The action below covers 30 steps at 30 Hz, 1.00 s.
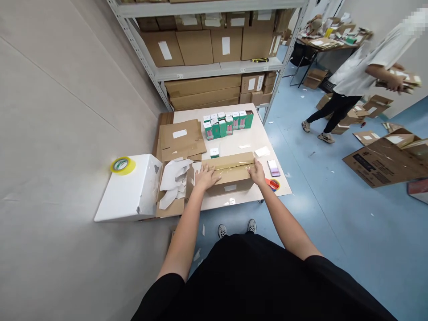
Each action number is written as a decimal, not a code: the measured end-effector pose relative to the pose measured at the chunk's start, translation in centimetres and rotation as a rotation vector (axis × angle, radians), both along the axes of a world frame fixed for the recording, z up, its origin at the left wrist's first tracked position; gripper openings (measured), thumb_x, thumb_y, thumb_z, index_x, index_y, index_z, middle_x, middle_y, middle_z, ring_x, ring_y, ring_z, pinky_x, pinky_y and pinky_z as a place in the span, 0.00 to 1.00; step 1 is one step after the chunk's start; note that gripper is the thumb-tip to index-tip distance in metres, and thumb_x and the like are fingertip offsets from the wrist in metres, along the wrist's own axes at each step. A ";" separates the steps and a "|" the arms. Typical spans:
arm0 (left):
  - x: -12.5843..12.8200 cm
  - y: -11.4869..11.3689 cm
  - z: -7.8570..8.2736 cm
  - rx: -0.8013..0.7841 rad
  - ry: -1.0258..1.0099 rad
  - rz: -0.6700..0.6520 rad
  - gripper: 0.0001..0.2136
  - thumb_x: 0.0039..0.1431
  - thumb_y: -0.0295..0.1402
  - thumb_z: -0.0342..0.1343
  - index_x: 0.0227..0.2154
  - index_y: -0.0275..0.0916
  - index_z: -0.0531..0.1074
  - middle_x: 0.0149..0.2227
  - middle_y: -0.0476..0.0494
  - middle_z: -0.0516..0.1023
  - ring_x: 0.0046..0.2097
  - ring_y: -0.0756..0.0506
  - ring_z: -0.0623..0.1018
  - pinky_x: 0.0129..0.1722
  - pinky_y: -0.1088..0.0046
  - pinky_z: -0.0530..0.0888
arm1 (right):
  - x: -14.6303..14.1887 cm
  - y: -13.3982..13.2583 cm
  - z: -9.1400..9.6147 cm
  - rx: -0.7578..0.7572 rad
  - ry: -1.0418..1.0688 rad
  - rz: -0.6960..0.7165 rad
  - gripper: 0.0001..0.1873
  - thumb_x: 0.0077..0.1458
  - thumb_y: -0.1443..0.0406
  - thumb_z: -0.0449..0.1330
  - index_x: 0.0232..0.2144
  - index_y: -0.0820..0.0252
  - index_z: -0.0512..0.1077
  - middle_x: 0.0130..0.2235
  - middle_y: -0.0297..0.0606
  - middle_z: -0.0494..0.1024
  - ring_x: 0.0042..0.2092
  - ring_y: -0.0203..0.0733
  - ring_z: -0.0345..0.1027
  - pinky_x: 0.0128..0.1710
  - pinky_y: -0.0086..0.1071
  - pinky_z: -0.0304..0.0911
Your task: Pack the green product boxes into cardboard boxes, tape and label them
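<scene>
A long brown cardboard box (230, 176) lies across the front of the table, its top flaps meeting along a seam with shiny tape on it. My left hand (205, 177) rests on the box's left end, fingers spread over the top. On the right end lies my right hand (257, 172), its fingers stretched along the top edge and corner. Neither hand is wrapped around anything. Just right of the box are an orange-handled tape dispenser (272, 184) and a small stack of purple-and-white packets (273, 168). Behind it stands one small green-and-white box (214, 153).
Green-and-white boxes (230, 125) stand in rows at the table's back. Flattened cardboard (182, 138) and an open carton with crumpled paper (174, 178) lie left. Yellow tape (122, 165) sits on a white block. A shelf (220, 69) rises behind; a person (371, 67) carries items at right.
</scene>
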State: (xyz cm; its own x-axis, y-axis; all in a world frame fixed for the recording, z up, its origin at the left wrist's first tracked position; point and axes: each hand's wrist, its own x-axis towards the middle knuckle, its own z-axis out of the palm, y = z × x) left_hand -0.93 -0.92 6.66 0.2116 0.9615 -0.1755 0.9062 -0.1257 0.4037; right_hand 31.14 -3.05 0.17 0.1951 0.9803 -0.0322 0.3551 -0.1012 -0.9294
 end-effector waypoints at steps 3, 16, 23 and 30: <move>1.8 0.3 -0.4 0.004 -0.017 0.071 0.41 0.55 0.62 0.62 0.65 0.42 0.71 0.73 0.28 0.59 0.76 0.22 0.48 0.71 0.36 0.47 | 0.1 0.0 0.1 -0.011 -0.079 0.048 0.41 0.59 0.46 0.61 0.70 0.49 0.63 0.74 0.39 0.58 0.76 0.58 0.44 0.76 0.53 0.40; 3.2 -1.1 -1.1 0.013 -0.067 0.300 0.50 0.41 0.63 0.70 0.66 0.44 0.70 0.76 0.30 0.51 0.73 0.13 0.47 0.67 0.31 0.56 | 0.7 0.3 1.4 -0.174 -0.327 0.132 0.34 0.67 0.50 0.56 0.72 0.46 0.62 0.56 0.50 0.73 0.56 0.63 0.71 0.61 0.52 0.64; 5.1 -0.4 1.4 -0.080 0.156 0.286 0.50 0.46 0.64 0.66 0.69 0.44 0.66 0.76 0.29 0.51 0.75 0.15 0.40 0.68 0.28 0.47 | 1.5 0.4 2.2 -0.174 -0.346 0.258 0.39 0.65 0.47 0.59 0.74 0.44 0.58 0.62 0.49 0.70 0.61 0.62 0.69 0.63 0.50 0.63; 5.4 1.0 2.8 -0.205 0.378 0.136 0.52 0.57 0.66 0.52 0.75 0.34 0.52 0.77 0.26 0.45 0.76 0.20 0.46 0.71 0.43 0.53 | 8.4 0.3 2.2 0.042 -0.376 -0.024 0.39 0.65 0.54 0.57 0.73 0.59 0.56 0.72 0.51 0.59 0.72 0.58 0.53 0.70 0.51 0.55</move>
State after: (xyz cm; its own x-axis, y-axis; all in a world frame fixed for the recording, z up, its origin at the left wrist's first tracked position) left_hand 4.50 0.09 9.42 -0.0298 0.9133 -0.4063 0.9976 0.0527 0.0453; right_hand 39.54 -2.78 2.37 0.2083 0.9742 0.0864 0.6703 -0.0779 -0.7380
